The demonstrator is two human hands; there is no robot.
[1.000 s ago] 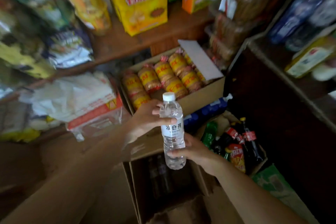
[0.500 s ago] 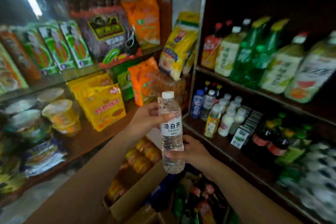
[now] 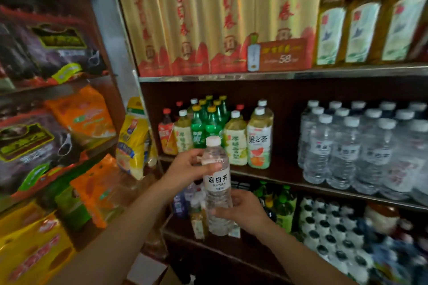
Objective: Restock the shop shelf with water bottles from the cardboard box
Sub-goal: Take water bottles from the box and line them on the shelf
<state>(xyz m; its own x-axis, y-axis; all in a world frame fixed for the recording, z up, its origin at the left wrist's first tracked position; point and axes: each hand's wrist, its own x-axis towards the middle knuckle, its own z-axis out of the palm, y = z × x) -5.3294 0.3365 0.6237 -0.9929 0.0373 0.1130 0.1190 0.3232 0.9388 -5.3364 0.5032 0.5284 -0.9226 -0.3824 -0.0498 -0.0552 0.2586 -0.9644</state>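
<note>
Both hands' grip: ribbed clear-plastic bottle (image 3: 217, 183)

The water bottle (image 3: 217, 183) hides most fingers of the right hand (image 3: 243, 211), and the bottle's bottom covers small cartons behind it. The stocked water bottles (image 3: 361, 146) are cut by the right edge, their labels too blurred to read. The snack bags (image 3: 34, 136) at left are smeared, perhaps by motion.
</note>
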